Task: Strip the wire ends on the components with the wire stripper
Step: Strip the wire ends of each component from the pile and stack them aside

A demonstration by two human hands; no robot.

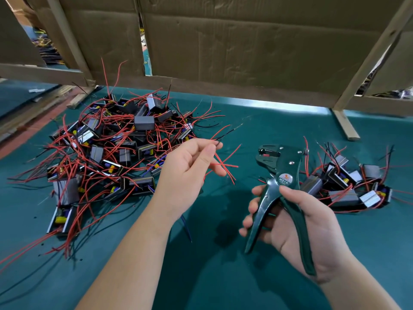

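My left hand [190, 173] is raised over the table's middle and pinches a thin black wire [225, 135] between thumb and forefinger; the wire's bare tip points up and right. Red wires [225, 166] stick out beside its fingers. My right hand [297, 222] grips the handles of a dark green wire stripper [279, 175], jaws pointing up and left, apart from the wire. A big heap of black components with red and black wires [116, 148] lies at the left. A smaller heap [348, 184] lies at the right.
The work surface is a teal mat [223, 265]. A cardboard wall [223, 45] on wooden battens closes off the back. A wooden leg [345, 126] stands on the mat at the back right. Small bits of stripped insulation dot the mat near the left heap.
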